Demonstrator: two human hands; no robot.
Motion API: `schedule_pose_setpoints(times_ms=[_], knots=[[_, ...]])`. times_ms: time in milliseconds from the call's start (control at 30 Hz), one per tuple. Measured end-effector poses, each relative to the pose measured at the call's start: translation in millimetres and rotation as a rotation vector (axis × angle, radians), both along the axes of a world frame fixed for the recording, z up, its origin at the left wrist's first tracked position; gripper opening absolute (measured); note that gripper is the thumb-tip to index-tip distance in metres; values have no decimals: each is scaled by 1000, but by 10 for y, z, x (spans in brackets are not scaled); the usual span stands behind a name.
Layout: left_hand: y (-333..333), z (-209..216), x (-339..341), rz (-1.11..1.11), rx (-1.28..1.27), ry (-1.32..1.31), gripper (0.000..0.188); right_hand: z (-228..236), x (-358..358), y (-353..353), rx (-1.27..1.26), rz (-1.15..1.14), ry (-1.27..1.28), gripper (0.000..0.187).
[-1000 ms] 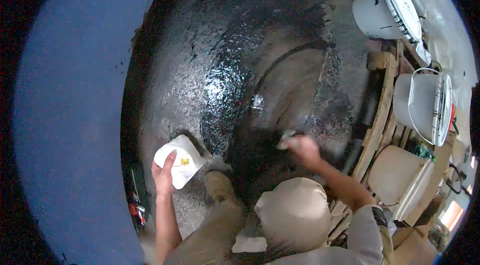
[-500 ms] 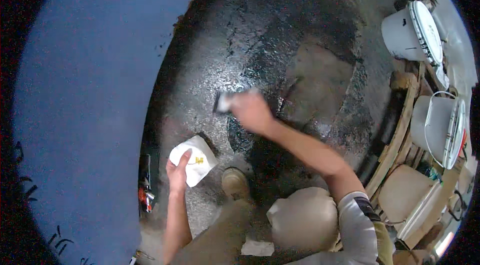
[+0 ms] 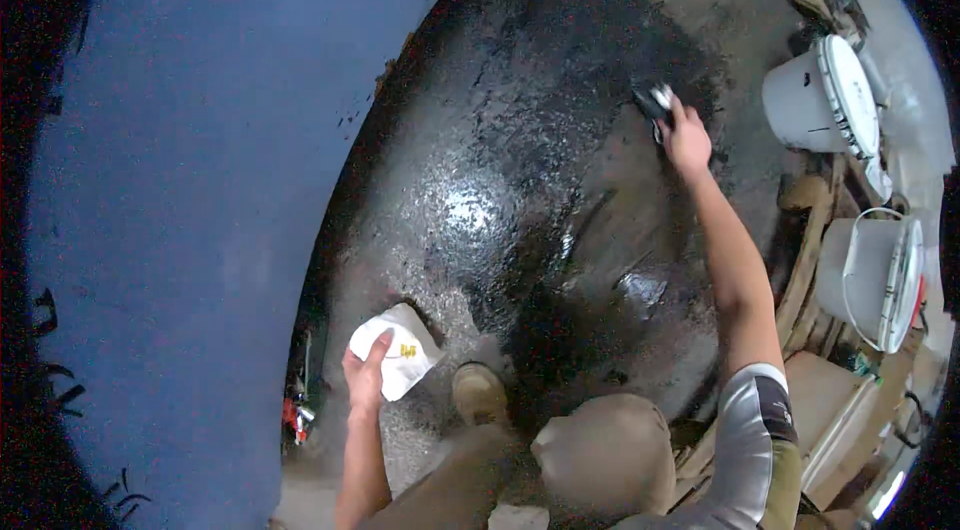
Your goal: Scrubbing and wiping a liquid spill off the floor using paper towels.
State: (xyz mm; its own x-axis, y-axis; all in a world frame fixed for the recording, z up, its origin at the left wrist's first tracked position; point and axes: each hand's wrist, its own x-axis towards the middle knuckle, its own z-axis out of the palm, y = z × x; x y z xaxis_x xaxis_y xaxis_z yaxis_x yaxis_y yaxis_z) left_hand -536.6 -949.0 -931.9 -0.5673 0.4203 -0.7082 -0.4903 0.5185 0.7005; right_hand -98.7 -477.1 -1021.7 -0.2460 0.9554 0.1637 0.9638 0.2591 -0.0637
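My left hand (image 3: pixel 366 370) grips a white, square-cornered container (image 3: pixel 410 370) with a small yellow print, thumb laid across its near face. What is inside cannot be seen. Far to the right, my outstretched right hand (image 3: pixel 688 142) is closed on a flat brush-like tool (image 3: pixel 652 104), dark with a whitish part; its exact kind is unclear. The tool is at the surface of the concrete floor, on the edge of a dark, wet-looking coating (image 3: pixel 540 100). Light glints off this coating across the middle.
A blue wall (image 3: pixel 200 180) rises along the left. White lidded buckets (image 3: pixel 805 100) and wooden planks (image 3: pixel 800 270) line the right side. My shoe (image 3: pixel 479 393) and bent knee (image 3: pixel 610 450) are close in front. Small red and metallic items (image 3: pixel 298 417) lie at the wall's foot.
My right hand has swung with the tool from the middle of the floor to the far right, arm stretched out. The left hand still holds the white container.
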Motion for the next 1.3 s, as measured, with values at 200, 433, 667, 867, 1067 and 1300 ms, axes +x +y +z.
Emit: schedule_pose_setpoints(times_ms=[200, 433, 667, 867, 1067, 1300], knots=[[-8, 59, -206, -40, 26, 26, 38, 115, 595, -1960, -81, -48, 102, 74], [122, 23, -134, -85, -8, 30, 36, 97, -673, -3991, -1081, -56, 622, 30], [676, 163, 439, -175, -10, 59, 33, -199, -771, -1692, -222, 220, 249, 22], [829, 394, 849, -192, 28, 86, 32, 44, 1329, 97, -37, -163, -4, 59], [958, 37, 761, -247, 30, 20, 32, 3, 1881, -13, 3, -156, 37, 55], [989, 94, 886, -229, 4, 11, 31, 392, 1374, -1628, -287, 141, 190, 52]])
